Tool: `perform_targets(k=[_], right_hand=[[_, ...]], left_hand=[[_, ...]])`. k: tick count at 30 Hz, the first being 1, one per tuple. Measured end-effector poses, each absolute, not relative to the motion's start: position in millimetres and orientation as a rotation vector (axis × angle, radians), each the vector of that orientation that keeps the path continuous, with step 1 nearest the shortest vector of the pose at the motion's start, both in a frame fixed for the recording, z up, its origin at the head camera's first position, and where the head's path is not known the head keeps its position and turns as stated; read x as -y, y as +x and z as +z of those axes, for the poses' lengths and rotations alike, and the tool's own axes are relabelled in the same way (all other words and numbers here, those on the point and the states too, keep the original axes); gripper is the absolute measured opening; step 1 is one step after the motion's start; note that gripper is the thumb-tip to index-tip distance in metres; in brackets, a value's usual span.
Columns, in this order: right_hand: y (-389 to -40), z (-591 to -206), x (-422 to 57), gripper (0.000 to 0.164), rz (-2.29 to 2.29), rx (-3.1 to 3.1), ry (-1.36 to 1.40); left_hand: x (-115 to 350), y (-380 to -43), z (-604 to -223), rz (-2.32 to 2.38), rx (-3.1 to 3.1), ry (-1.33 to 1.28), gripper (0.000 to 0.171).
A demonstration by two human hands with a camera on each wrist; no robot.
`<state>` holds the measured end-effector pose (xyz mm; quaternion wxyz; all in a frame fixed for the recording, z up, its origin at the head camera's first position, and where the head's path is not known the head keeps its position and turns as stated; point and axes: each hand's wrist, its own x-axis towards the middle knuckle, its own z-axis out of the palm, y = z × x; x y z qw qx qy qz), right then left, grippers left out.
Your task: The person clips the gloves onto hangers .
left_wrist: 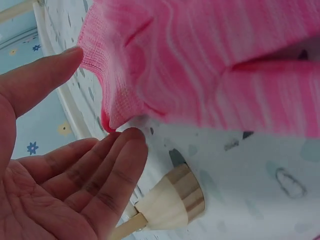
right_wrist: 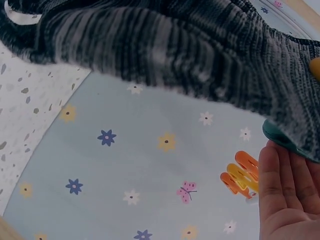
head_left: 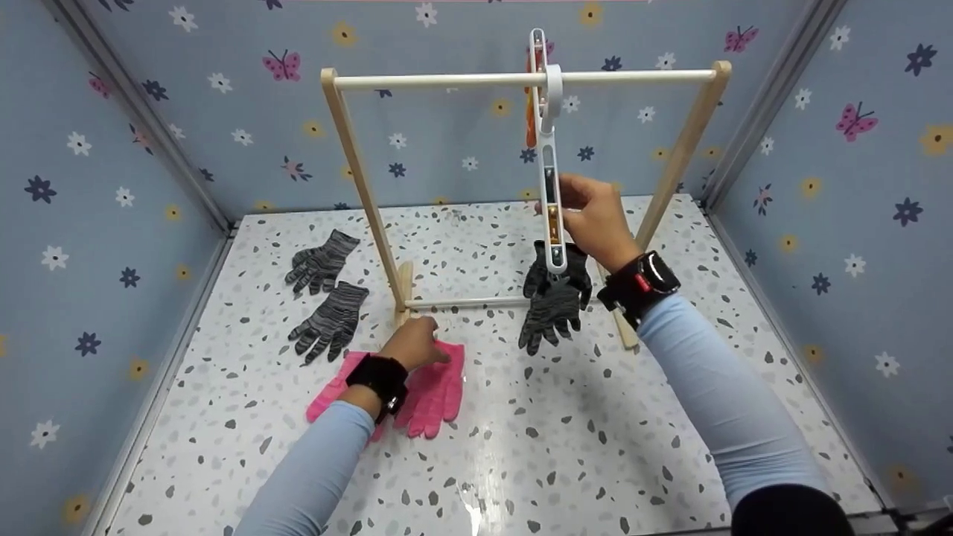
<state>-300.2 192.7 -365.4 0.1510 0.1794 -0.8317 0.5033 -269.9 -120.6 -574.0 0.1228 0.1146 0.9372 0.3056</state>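
The left hand (head_left: 413, 344) is positioned over the pink gloves (head_left: 435, 394), which lie on the speckled table (head_left: 514, 461) in front of the left foot of the wooden rack (head_left: 361, 179). In the left wrist view, its thumb and fingers are spread apart at the cuff of one pink glove; the thumb tip is at the cuff edge and the fingertips are beside the cuff's lower corner, with no firm grip visible. The right hand (head_left: 595, 219) is raised at the near arm of the white hanger (head_left: 546, 141), with fingers reaching behind it. In the right wrist view, these fingers are extended against a teal clip (right_wrist: 277, 132); the thumb is out of frame, so whether the hand pinches the clip cannot be told. The hanger is hooked over the rack's top bar (head_left: 447, 80). Dark striped gloves (head_left: 552, 309) hang below its near end; orange and yellow clips (right_wrist: 241, 176) are fitted farther along. Two grey striped gloves (head_left: 333, 320) lie flat on the table, left of the rack. The two hands are well apart, each with a black wrist unit (head_left: 378, 380) and a light blue sleeve (head_left: 722, 387)
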Motion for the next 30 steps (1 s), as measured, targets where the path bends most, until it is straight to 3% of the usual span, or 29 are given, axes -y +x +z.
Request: perform_targets(k=[5,7,17,26,30], right_hand=[[-298.6,-364.1,-198.1,0.035,1.447,2.379,0.516],[-297.6,-363.0,-200.5,0.037,1.446,2.388,0.508],[-297.8,-363.1,-210.2,0.035,1.417,2.391,0.501],[-296.9,-363.4,-219.8,0.035,1.426,2.37,0.507],[-295.7,-363.7,-224.0,0.036,1.441,2.363,0.514]], left_hand=[[131.7,-305.3,-640.4,0.842,-2.766,0.391,0.042],[131.1,-309.8,-648.5,0.793,-2.781,0.383,0.041],[124.3,-309.3,-648.2,0.731,-2.825,0.352,0.036],[123.3,-310.7,-643.6,0.775,-2.732,0.262,0.05],[123.8,-310.8,-642.0,0.777,-2.681,0.224,0.047]])
